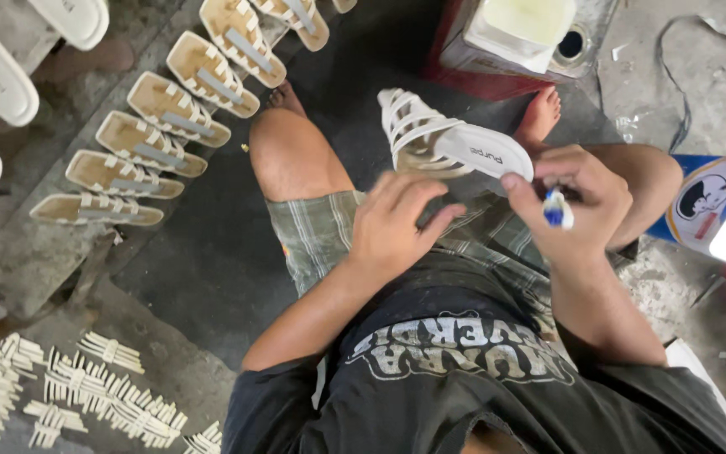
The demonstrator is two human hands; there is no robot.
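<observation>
The white strappy sandal point(443, 145) sits above the person's lap, between the two bare knees, its pale insole facing up and its woven straps pointing away from the body. The right hand point(586, 202) lies just beside the sandal's heel end, on the side toward the right knee; its thumb tip touches the rim of the insole there, and its fingers are curled shut around a small blue-and-white brush handle point(557, 208) that juts out below the thumb, near the heel but apart from the insole. The left hand point(397, 223) is just below the sandal, toward the body, its fingers spread and loosely bent, the fingertips reaching up under the strap side; whether they actually press on the sandal cannot be told, as the hand is blurred, and it clamps nothing that shows. To the far left of the sandal, well apart on the concrete floor, a row of tan soles with white straps point(161, 109) runs diagonally. Beyond the sandal's toe end stands a red stand with a cream container point(521, 29). Down left of it, bundles of white strap pieces point(86, 391) lie scattered.
</observation>
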